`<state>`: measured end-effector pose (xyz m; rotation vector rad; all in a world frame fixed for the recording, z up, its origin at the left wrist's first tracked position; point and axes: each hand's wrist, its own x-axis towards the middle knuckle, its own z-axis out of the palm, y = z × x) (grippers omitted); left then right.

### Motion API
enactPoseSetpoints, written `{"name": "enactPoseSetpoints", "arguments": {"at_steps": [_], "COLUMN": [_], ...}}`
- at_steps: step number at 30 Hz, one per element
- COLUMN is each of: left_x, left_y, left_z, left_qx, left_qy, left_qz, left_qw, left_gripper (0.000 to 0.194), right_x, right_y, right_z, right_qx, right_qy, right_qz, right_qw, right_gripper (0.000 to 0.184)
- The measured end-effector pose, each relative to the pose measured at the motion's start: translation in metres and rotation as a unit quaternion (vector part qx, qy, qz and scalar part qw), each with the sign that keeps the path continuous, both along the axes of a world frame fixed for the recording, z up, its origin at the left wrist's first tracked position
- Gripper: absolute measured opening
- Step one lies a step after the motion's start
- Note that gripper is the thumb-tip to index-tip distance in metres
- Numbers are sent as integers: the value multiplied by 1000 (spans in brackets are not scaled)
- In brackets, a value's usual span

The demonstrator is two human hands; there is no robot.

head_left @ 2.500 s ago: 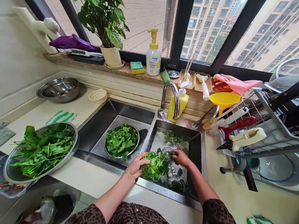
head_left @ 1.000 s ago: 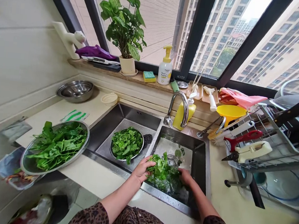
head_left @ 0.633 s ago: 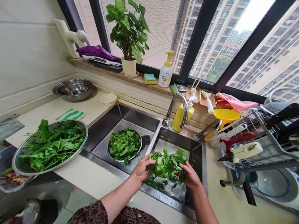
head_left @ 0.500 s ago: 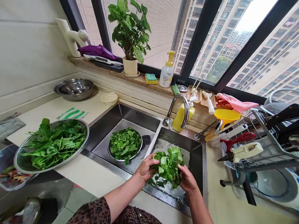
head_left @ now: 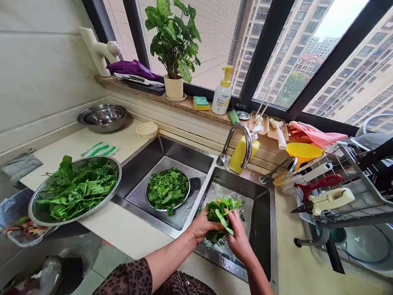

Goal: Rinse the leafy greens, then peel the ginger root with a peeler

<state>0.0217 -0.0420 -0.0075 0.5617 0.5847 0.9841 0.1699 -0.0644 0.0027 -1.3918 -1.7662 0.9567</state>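
Both of my hands press a wet bunch of green leaves (head_left: 221, 210) together above the right sink basin (head_left: 262, 217). My left hand (head_left: 200, 228) cups it from the left, my right hand (head_left: 238, 236) from the right, fingers closed round it. In the left basin stands a steel bowl of greens (head_left: 167, 192). A mesh colander of larger leaves (head_left: 76, 189) sits on the counter at the left.
A curved faucet (head_left: 241, 140) stands behind the sink beside a yellow soap bottle (head_left: 242, 151). A dish rack (head_left: 358, 189) with tools fills the right counter. An empty steel bowl (head_left: 102, 117) sits at the back left. A potted plant (head_left: 173, 40) stands on the sill.
My hands gathered the loose leaves out of the water in the right basin, lifted them, and squeezed them into a tight bunch. The camera shifted slightly right.
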Motion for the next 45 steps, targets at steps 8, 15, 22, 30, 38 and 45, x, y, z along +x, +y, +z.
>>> {"name": "enactPoseSetpoints", "arguments": {"at_steps": [8,15,22,30,38,45], "left_x": [-17,-15,-7,-12,0,-13], "left_y": [14,14,6,8,1,12], "left_z": [5,0,4,2,11,7], "left_qx": [83,190,248,273,338,275], "left_qy": [137,333,460,521,549,498], "left_qz": [88,83,56,87,34,61], "left_qw": [983,920,851,804,764,820], "left_gripper": [57,46,49,50,50,48], "right_x": [40,30,-3,24,-5,32], "right_y": [6,4,2,6,-5,2], "right_z": [5,36,47,50,45,55], "right_qx": [-38,44,151,162,143,62], "right_qy": [-27,-135,-196,-122,-251,-11], "right_qz": [-36,-50,-56,-128,10,-143], "right_qw": [998,989,967,971,957,988], "right_gripper": [42,32,24,17,21,26]}}
